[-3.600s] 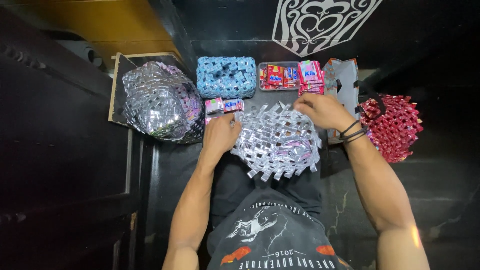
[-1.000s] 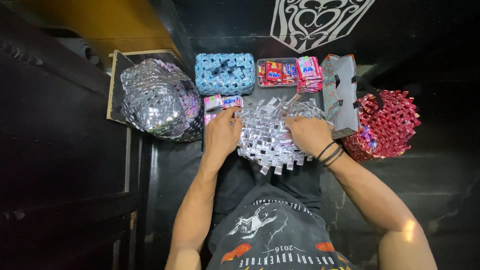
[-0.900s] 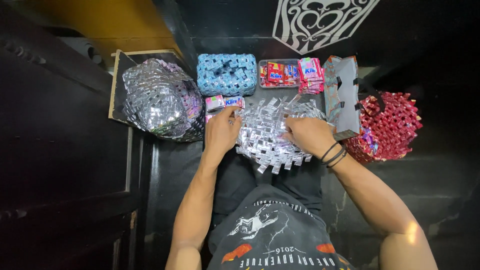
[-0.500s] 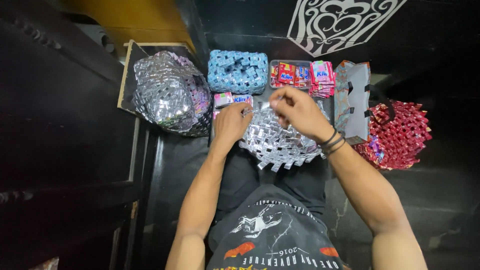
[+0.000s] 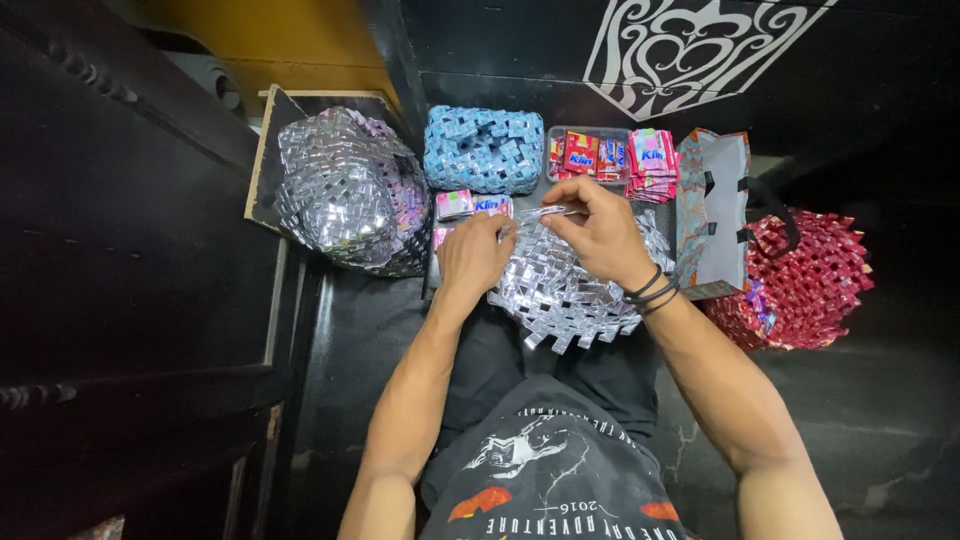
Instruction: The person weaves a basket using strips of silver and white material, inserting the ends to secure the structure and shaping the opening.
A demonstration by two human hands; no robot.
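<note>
Dark floor setup, woven baskets all around. Silver woven piece [image 5: 565, 290] sits on the lap, looks light and floppy; grip its far rim. Left hand [image 5: 475, 255] clamps that edge, right hand [image 5: 595, 225] pinches a foil strip [image 5: 545, 212].

The half-woven piece [image 5: 565, 290] under both hands is shiny, foil-like folded strips in silver, its edge ragged. The finished silver basket [image 5: 345, 190] gleams likewise; the blue basket [image 5: 483, 148] and red basket [image 5: 800, 285] look glossy too. The small packets [image 5: 652, 160] sit in a clear plastic tray [image 5: 585, 155]. The floor [image 5: 350, 330] is dark, slightly sheeny stone.
</note>
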